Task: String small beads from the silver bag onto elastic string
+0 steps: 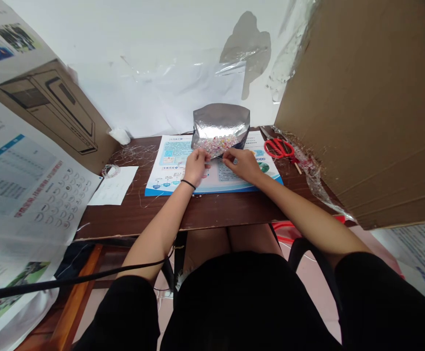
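Note:
In front of me a silver foil pouch (pixel 222 119) lies with its mouth toward me, and many small pink, white and yellow beads (pixel 216 145) show at its near side. Just before the beads is my left hand (pixel 196 166), its thumb and fingers pinched together and a black band on the wrist. My right hand (pixel 242 163) faces it from the right, also in a pinch, near the pouch's lower edge. A faint thin line shows between the fingertips, too fine to name. Under both hands a printed blue-and-white sheet (pixel 212 187) covers part of the brown table (pixel 230 212).
Red-handled scissors (pixel 279 147) lie right of the sheet. Clear thread scraps (pixel 135 153), a small beaded loop (pixel 110 170) and white paper (pixel 115 187) are on the left. Cardboard panels (pixel 355 97) wall the right side; a black cable (pixel 88 277) crosses below left.

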`<action>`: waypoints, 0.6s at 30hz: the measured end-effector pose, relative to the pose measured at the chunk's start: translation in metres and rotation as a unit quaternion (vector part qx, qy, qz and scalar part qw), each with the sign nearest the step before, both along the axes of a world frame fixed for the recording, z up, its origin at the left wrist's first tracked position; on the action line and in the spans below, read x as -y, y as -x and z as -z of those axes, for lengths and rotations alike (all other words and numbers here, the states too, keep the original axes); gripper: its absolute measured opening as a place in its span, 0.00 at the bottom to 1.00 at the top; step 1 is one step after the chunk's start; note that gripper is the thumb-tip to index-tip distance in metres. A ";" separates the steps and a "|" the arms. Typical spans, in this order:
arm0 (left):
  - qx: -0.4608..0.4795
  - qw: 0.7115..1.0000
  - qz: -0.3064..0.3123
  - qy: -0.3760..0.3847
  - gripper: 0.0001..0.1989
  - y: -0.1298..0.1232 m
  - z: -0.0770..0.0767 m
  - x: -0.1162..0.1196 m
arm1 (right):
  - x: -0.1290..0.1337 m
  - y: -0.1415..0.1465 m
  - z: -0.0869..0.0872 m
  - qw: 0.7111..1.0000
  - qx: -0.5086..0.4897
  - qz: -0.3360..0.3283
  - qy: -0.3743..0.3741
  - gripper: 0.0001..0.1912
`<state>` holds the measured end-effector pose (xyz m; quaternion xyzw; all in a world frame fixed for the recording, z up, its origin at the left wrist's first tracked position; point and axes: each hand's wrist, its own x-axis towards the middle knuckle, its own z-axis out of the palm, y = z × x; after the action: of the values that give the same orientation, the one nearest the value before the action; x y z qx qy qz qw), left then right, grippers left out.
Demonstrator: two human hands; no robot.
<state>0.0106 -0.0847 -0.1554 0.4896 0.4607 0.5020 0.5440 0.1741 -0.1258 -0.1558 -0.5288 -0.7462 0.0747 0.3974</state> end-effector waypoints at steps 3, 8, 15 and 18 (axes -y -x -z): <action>0.106 0.992 -0.065 0.010 0.09 0.004 -0.005 -0.004 | 0.000 -0.001 0.001 1.000 0.010 0.007 0.011 0.04; 0.160 0.973 -0.162 0.028 0.09 0.012 -0.013 -0.007 | -0.001 -0.002 0.002 0.998 0.043 0.023 0.031 0.04; 0.072 0.944 -0.318 -0.047 0.11 0.033 -0.015 -0.027 | -0.003 -0.003 0.006 0.995 0.081 0.035 0.045 0.05; 0.044 0.938 -0.330 -0.097 0.11 0.051 -0.011 -0.039 | -0.004 -0.003 0.007 0.993 0.100 0.042 0.040 0.05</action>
<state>-0.0406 -0.0456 -0.1441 0.3377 0.5208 0.7171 0.3172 0.1775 -0.1217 -0.1630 -0.5803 -0.7554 0.0343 0.3024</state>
